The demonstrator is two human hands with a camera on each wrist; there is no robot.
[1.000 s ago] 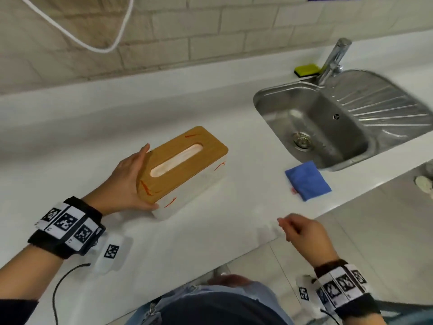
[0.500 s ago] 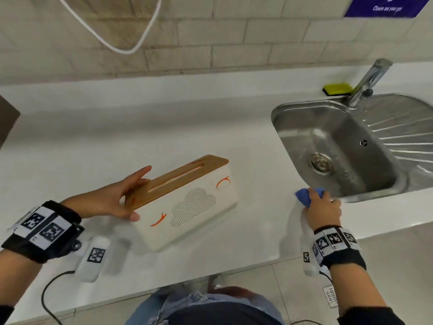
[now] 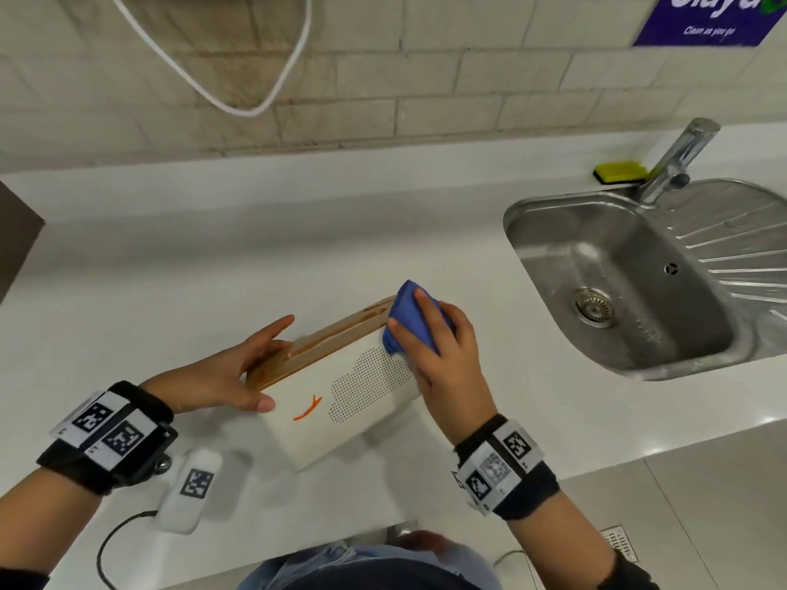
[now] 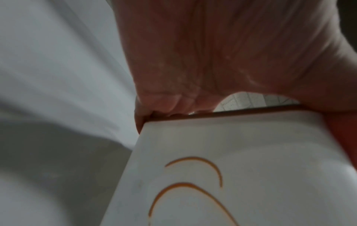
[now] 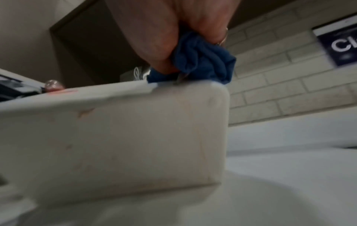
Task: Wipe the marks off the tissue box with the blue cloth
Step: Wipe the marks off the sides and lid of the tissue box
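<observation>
A white tissue box (image 3: 357, 398) with a wooden lid (image 3: 323, 342) stands tilted back on the white counter, its perforated side facing me. An orange mark (image 3: 307, 409) shows on that side, and two curved orange marks (image 4: 193, 172) on its left end. My left hand (image 3: 238, 372) holds the box's left end, fingers along the lid and thumb on the front. My right hand (image 3: 434, 338) grips the bunched blue cloth (image 3: 411, 317) and presses it on the box's upper right corner, as the right wrist view shows with the blue cloth (image 5: 203, 61).
A steel sink (image 3: 630, 283) with a tap (image 3: 677, 159) sits at the right, a yellow sponge (image 3: 619, 172) behind it. A white cable (image 3: 238, 108) hangs on the tiled wall. The counter's front edge runs just below the box.
My right hand took the blue cloth from beside the sink and brought it left onto the box's upper right corner. My left hand tilted the box back and still holds it.
</observation>
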